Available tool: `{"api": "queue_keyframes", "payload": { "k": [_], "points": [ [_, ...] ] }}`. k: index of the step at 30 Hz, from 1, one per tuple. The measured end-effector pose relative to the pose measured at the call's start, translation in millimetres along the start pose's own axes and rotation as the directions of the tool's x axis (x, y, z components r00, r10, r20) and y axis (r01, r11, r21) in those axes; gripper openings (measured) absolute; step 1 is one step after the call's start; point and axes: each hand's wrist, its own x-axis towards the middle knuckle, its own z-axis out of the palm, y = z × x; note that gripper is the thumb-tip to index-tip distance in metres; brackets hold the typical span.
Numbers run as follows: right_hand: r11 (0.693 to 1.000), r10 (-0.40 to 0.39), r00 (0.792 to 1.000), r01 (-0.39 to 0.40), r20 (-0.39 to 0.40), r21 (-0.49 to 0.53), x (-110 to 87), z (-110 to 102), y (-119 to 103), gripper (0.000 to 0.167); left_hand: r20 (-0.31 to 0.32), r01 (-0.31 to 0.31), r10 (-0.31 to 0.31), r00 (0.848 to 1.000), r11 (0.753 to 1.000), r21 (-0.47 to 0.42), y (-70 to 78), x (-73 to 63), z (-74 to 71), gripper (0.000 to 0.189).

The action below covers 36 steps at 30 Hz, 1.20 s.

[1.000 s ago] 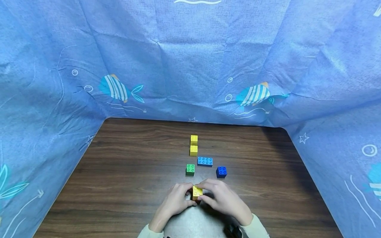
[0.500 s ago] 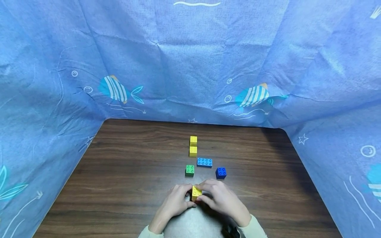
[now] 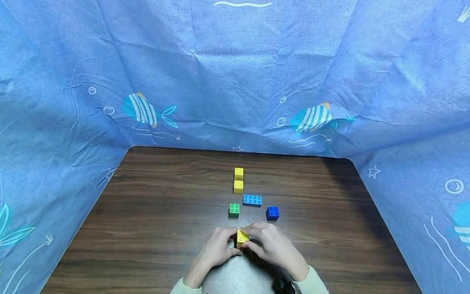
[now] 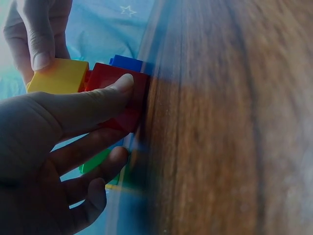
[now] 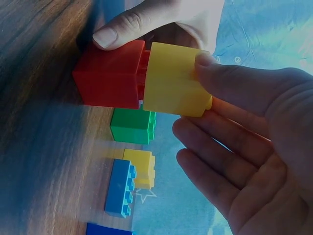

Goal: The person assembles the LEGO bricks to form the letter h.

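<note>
My left hand (image 3: 218, 247) pinches a red toy building brick (image 5: 110, 76) between thumb and fingers, low over the table at its near side. Above the red brick sits a yellow brick (image 5: 171, 78), lined up on its studs. A narrow gap with red studs showing runs between the two in the right wrist view. My right hand (image 3: 269, 247) grips the yellow brick by its sides, thumb on the near face. In the head view the red brick is mostly hidden under the yellow one and behind the fingers.
Beyond the hands on the wooden table (image 3: 154, 212) lie a green brick (image 3: 234, 210), a longer light blue brick (image 3: 252, 200) and a dark blue brick (image 3: 273, 213). Two yellow bricks (image 3: 238, 187) stand farther back. Blue fish-printed cloth (image 3: 235, 81) hangs around the table.
</note>
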Motion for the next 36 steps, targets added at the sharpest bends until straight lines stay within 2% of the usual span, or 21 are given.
{"api": "queue_keyframes", "payload": {
  "k": [8, 12, 24, 32, 36],
  "points": [
    [1.000, 0.000, 1.000, 0.000, -0.004, -0.016, -0.5, -0.6, -1.3, 0.025, 0.002, 0.003, -0.003, 1.000, 1.000, -0.007, 1.3, 0.5, -1.5, 0.032],
    [1.000, 0.004, 1.000, -0.004, -0.017, -0.020, -0.4, -0.8, -2.7, 0.026, -0.008, -0.016, 0.016, 1.000, 1.000, -0.014, 0.1, 1.7, -1.0, 0.032],
    [0.997, -0.062, 0.995, 0.057, -0.079, -0.059, 0.0, 1.8, -4.5, 0.027, -0.019, -0.030, 0.030, 0.999, 1.000, -0.001, -0.2, 3.0, -1.8, 0.032],
    [1.000, -0.008, 0.996, 0.007, -0.090, -0.018, -2.2, 5.2, -7.8, 0.025, -0.017, -0.035, 0.035, 0.999, 0.999, 0.011, -0.1, 0.9, -0.5, 0.031],
    [1.000, -0.005, 0.995, 0.006, -0.099, 0.010, -3.8, 6.8, -7.8, 0.025, -0.025, -0.039, 0.039, 0.999, 0.999, 0.007, 0.2, -0.7, 1.0, 0.031]
  ]
}}
